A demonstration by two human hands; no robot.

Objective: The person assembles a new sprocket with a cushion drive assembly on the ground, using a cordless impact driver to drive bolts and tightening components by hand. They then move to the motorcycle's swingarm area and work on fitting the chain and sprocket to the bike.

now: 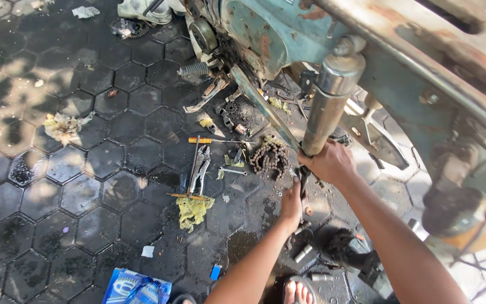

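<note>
The grip of the right hand (330,163) is clenched around the lower end of the chrome shock absorber (330,104), which hangs from the rusty blue-green frame (265,34) of the old motorbike. The left hand (292,205) is just under it, and its grip is closed on a dark, thin tool (302,179) that points up to the bottom mount of the shock absorber. I cannot tell exactly what kind of tool it is, because the fingers hide most of it.

To do this step well, I think the right hand should keep the tube steady and not let it swing, so the tool stays straight on the fastener. It is better to turn with short, even force; the parts look oily and rusty, and a slip could hurt the knuckles against the swing arm (265,110).

On the wet hexagon paving (85,169) lie a coiled drive chain (269,157), a screwdriver with orange handle (201,140), pliers (199,169) and a yellow rag (193,209). Small metal sleeves (304,253) lie near the bare foot (298,291), so small parts should be kept together there.
</note>
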